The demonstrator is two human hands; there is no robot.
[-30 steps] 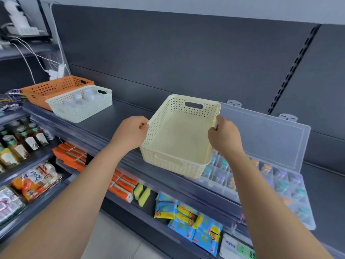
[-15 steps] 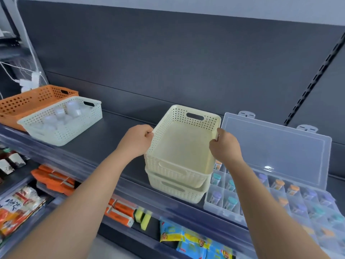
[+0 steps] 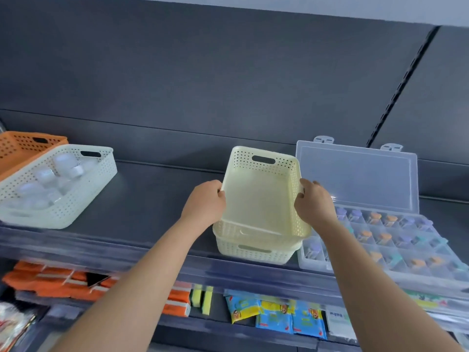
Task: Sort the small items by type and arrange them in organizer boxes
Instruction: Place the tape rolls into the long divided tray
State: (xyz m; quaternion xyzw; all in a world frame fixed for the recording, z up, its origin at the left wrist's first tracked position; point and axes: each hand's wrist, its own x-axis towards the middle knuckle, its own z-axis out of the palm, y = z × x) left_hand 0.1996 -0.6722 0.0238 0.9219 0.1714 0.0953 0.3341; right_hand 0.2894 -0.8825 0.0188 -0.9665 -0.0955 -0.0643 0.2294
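A cream perforated basket point(image 3: 261, 196) is held tilted over a second cream basket point(image 3: 253, 251) that stands on the dark shelf point(image 3: 152, 199); the upper one is partly nested in the lower. My left hand point(image 3: 205, 203) grips its left rim and my right hand point(image 3: 313, 204) grips its right rim. The upper basket is empty. Right of them lies a clear compartment box point(image 3: 396, 240) with its lid point(image 3: 355, 179) open, holding several small bottles with orange, purple and teal caps.
At the left of the shelf a white basket point(image 3: 63, 196) holds several clear jars, with an orange basket point(image 3: 22, 151) behind it. Lower shelves carry orange packs point(image 3: 58, 280), yellow sponges point(image 3: 201, 299) and blue snack packets point(image 3: 276, 316). A dark back panel rises behind.
The two hands carried the empty cream basket down and right, onto a second cream basket beside the clear box. The view shifted right and upward.
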